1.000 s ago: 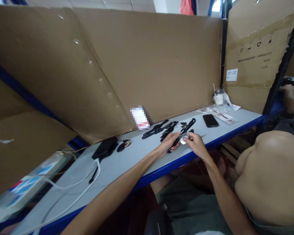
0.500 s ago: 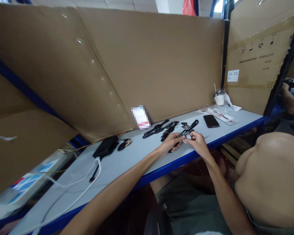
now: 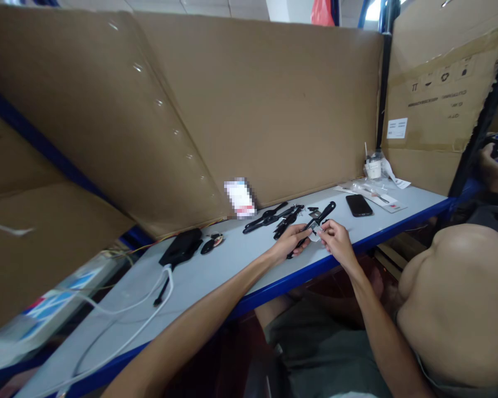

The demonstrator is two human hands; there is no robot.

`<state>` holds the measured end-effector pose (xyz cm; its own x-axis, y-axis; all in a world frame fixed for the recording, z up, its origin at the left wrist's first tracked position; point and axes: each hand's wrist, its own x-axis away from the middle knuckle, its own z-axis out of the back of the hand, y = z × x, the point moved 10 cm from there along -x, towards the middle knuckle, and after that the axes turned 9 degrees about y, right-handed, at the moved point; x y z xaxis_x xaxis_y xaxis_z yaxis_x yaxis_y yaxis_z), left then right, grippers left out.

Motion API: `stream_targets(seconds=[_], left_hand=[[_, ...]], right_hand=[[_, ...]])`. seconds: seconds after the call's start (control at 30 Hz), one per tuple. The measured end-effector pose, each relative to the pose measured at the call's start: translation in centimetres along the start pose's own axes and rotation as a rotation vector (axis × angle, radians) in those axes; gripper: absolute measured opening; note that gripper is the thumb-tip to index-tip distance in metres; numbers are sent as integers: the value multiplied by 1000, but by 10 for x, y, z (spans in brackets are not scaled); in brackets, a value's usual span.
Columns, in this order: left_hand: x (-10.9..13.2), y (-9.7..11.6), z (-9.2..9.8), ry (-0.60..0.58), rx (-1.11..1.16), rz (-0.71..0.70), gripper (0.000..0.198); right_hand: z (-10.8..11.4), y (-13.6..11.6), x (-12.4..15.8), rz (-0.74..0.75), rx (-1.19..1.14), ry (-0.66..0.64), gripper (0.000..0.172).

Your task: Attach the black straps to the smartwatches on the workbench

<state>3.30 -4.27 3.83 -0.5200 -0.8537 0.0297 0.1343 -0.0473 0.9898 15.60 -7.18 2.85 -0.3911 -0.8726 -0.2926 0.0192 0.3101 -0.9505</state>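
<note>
My left hand [image 3: 289, 241] is closed around a black watch with a long strap [image 3: 320, 215], held just above the grey bench [image 3: 232, 265]. My right hand [image 3: 333, 239] pinches a small pale piece at the watch body, fingers pressed together; what the piece is I cannot make out. Just behind the hands lie several more black watch straps [image 3: 269, 217] and small dark parts [image 3: 313, 210].
A black phone [image 3: 358, 205] lies to the right, with clear plastic bags [image 3: 371, 192] and a small white cup [image 3: 373, 167] behind it. To the left are a black pouch [image 3: 181, 248], a small dark fob [image 3: 211, 243] and white cables [image 3: 128, 309]. Cardboard walls [image 3: 253, 110] close off the back. Another person's arm [image 3: 496, 171] shows at far right.
Both hands have lifted the watch slightly and shifted a little to the right; the right hand's pinch has moved up onto the watch body. Nothing else on the bench has moved.
</note>
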Motion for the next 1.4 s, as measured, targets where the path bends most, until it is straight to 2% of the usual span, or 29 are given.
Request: stream_targets(seconds=[0.27, 0.53, 0.97, 1.4], left_hand=[[0, 3, 0, -2, -19, -36, 48], [1, 7, -5, -56, -116, -130, 46], [-7, 4, 2, -31, -192, -232, 40], [-3, 14, 0, -28, -283, -295, 38]], right_hand=[[-1, 2, -1, -40, 2, -37, 31], [2, 5, -3, -58, -65, 21, 42], [-7, 12, -5, -63, -42, -61, 38], [-6, 9, -5, -23, 30, -43, 27]])
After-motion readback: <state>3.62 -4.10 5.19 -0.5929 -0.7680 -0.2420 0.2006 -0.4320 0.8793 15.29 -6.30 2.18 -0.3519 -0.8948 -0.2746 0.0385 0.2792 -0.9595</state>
